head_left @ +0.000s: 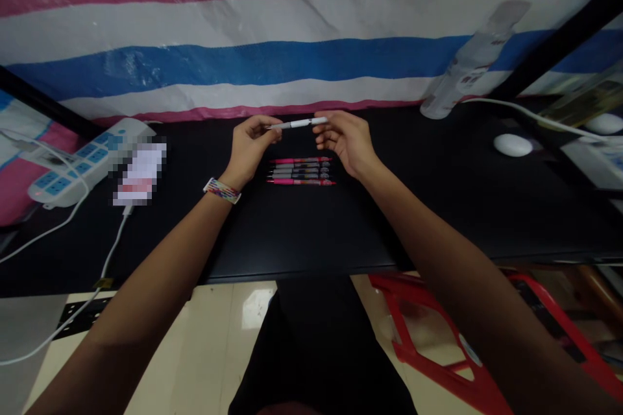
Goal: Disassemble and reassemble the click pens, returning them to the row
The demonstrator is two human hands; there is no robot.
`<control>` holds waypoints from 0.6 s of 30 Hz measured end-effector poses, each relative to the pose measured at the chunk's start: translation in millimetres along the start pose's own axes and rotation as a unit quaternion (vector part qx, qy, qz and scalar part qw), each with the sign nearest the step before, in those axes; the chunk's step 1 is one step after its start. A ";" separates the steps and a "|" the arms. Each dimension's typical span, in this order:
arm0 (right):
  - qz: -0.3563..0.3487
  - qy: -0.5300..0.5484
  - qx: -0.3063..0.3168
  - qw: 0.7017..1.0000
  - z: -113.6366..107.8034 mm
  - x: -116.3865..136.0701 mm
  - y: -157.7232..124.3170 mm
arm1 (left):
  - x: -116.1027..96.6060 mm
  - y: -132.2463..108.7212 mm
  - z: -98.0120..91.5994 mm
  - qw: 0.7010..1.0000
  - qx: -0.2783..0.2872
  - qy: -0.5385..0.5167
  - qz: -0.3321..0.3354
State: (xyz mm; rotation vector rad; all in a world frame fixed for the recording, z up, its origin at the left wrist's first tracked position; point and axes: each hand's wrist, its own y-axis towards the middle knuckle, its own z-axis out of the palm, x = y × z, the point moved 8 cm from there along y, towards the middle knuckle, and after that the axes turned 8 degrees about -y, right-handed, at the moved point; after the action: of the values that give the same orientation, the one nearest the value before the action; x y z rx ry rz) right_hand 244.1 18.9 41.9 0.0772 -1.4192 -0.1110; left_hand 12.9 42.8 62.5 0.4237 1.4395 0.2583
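Note:
A white pen [299, 123] is held level above the back of the black table, between my two hands. My left hand [254, 142], with a woven bracelet at its wrist, pinches the grey tip end of the pen. Thumb and forefinger of my right hand [348, 139] close on its other end, the remaining fingers loosely curled. Just below, several pens lie side by side in a row on the table: a pink pen [299, 160] at the back, grey pens [302, 171] in the middle and another pink pen [302, 182] in front.
To the left are a white power strip [92, 159], a blurred-out phone [141, 175] and its white cable [114, 249]. A clear bottle [467, 68] and a white computer mouse [513, 145] stand to the right. Below the table's front edge is a red plastic stool [438, 350].

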 end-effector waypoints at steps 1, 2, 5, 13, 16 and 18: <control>-0.028 -0.043 -0.006 0.999 -1.4 2.0 1.0 | 0.5 0.5 -0.1 1.000 0.006 0.005 -0.001; -0.054 -0.084 -0.012 0.995 -2.5 4.1 1.6 | 1.0 0.6 0.5 1.000 0.014 0.014 -0.004; -0.116 -0.194 -0.009 0.974 -2.9 10.4 0.2 | 1.0 -1.8 4.9 0.997 0.045 0.068 -0.014; -0.157 -0.426 0.061 0.889 4.2 16.4 -11.8 | -1.9 -11.5 15.1 0.963 0.109 0.246 0.000; -0.177 -0.470 0.070 0.862 7.2 16.2 -14.3 | 0.8 -11.8 15.2 0.956 0.122 0.267 -0.013; -0.186 -0.488 0.068 0.850 7.9 16.0 -15.6 | 0.2 -12.2 16.3 0.950 0.130 0.282 -0.009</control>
State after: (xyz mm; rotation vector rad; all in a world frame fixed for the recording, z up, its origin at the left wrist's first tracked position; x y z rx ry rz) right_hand 238.2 1.6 57.0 0.4682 -2.4247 -0.4141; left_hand 28.0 29.9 58.2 0.5794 2.0525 0.1811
